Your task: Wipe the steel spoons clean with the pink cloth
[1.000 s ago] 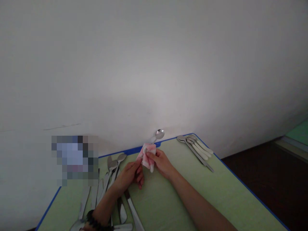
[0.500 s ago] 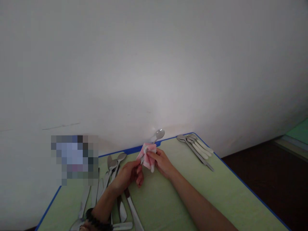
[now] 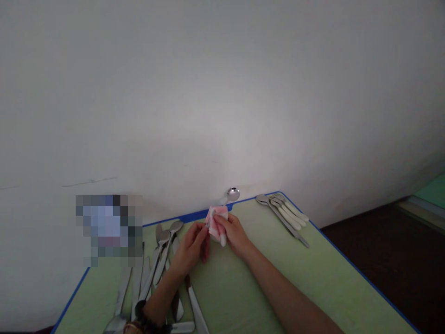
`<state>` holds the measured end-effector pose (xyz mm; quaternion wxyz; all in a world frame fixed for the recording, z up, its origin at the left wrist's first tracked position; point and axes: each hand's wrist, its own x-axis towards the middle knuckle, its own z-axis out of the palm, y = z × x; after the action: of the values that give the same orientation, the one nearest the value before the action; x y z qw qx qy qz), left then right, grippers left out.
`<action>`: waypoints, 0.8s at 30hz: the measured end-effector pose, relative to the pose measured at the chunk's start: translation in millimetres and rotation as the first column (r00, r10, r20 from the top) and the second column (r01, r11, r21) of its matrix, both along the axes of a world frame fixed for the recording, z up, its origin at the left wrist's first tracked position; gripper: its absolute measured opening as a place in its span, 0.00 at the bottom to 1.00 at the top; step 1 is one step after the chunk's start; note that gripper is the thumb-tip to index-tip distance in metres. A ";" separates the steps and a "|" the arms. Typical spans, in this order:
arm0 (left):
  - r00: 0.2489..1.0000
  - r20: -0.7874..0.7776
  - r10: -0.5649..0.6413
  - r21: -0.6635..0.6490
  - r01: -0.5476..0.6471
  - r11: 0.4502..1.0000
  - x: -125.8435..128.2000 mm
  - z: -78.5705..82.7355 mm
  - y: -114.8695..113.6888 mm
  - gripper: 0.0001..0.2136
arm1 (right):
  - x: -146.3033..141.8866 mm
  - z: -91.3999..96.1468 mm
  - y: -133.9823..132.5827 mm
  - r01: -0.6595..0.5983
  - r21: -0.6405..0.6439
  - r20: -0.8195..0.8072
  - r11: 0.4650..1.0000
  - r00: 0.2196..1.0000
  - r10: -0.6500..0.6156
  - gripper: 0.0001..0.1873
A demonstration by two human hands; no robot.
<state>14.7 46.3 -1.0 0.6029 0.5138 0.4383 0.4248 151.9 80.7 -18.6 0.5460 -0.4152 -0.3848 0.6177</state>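
A metal spoon (image 3: 233,194) is held up above the table, its shiny bowl pointing away toward the wall. My right hand (image 3: 233,233) is closed around a pink and white cloth (image 3: 218,227), which is wrapped about the spoon's handle. The fingers of my left hand (image 3: 193,243) pinch the handle's near end at the cloth's left edge. Most of the handle is hidden by cloth and fingers. Under and beside my left forearm lies a loose pile of cutlery (image 3: 158,260), with spoons and knives among it.
On the right of the green, blue-edged table (image 3: 278,278) lie a spoon with a long metal handle (image 3: 278,214) and several white-handled forks (image 3: 290,215). A blurred-out object (image 3: 107,227) stands at the back left. The white wall (image 3: 222,93) rises directly behind the table.
My left hand has shifted slightly up and to the right, closer to the cloth. The spoon's bowl has moved a little right and turned, showing a brighter face.
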 end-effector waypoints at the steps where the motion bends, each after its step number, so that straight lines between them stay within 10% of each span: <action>1: 0.999 -0.019 0.029 0.045 -0.028 0.999 0.1 0.1 -0.6 0.13 | -0.1 -0.2 0.3 0.018 -0.005 0.005 1.000 1.000 -0.018 0.15; 7: 0.961 -0.194 0.199 0.369 -0.116 0.922 1.1 0.9 -3.4 0.14 | -0.7 -1.0 1.1 0.050 -0.029 0.003 0.998 0.999 -0.050 0.16; 24: 0.910 -0.241 0.336 0.367 -0.235 0.900 -2.6 2.2 0.4 0.07 | 0.4 8.4 -3.7 -0.077 -0.039 -0.182 0.996 0.981 0.069 0.15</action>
<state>12.1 46.7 1.2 0.3651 0.5948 0.5182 0.4943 152.4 76.9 -10.3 0.5458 -0.3555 -0.3347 0.6809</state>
